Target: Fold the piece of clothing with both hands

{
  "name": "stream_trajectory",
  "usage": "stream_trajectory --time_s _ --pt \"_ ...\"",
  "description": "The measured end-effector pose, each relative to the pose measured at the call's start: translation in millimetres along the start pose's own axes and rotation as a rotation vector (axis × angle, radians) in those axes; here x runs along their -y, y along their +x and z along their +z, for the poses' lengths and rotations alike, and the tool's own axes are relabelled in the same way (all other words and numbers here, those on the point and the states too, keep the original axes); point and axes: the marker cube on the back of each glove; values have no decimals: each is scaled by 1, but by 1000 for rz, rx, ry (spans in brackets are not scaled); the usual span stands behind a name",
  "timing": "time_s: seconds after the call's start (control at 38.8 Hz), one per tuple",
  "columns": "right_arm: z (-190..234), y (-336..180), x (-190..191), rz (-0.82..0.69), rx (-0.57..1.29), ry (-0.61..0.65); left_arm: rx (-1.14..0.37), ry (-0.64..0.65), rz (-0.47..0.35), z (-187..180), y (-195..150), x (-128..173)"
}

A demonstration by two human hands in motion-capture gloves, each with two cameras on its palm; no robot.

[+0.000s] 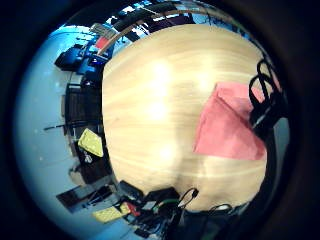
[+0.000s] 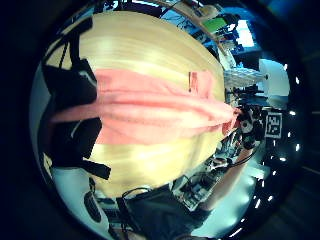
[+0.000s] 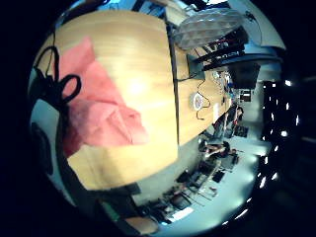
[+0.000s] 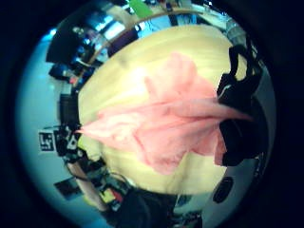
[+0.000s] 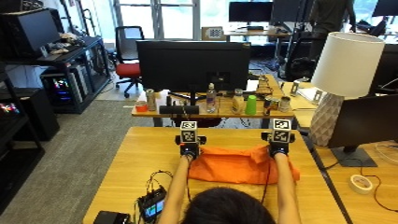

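An orange piece of clothing (image 5: 239, 170) lies on the wooden table (image 5: 140, 154) in front of the person. My left hand (image 5: 188, 150) pinches its far left corner and my right hand (image 5: 278, 148) pinches its far right corner. The far edge runs taut between them. In the left thumb side palm view the clothing (image 2: 160, 107) stretches from my left fingers (image 2: 70, 100) across to the other hand (image 2: 245, 125). In the right thumb side palm view the clothing (image 4: 166, 126) bunches in folds at my right fingers (image 4: 237, 123). The garment's near part rests on the table.
A black device with cables (image 5: 152, 205) and a black box (image 5: 112, 218) sit at the table's near left. A white lamp (image 5: 345, 70) and a tape roll (image 5: 359, 183) stand on the adjoining table to the right. A desk with a monitor (image 5: 193, 58) and bottles stands beyond.
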Motion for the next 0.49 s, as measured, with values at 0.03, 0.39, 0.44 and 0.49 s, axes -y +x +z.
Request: stream_trajectory --time_s 0.03,0.39,0.44,0.49 --pt "10 10 1 14 -8 36 5 9 -1 5 5 2" --pt "11 56 -4 142 23 209 -39 267 -59 1 7 17" --pt "5 59 -9 152 18 190 -31 278 -56 -3 8 15" --pt "-1 62 -12 163 8 184 -23 287 -51 -5 10 13"
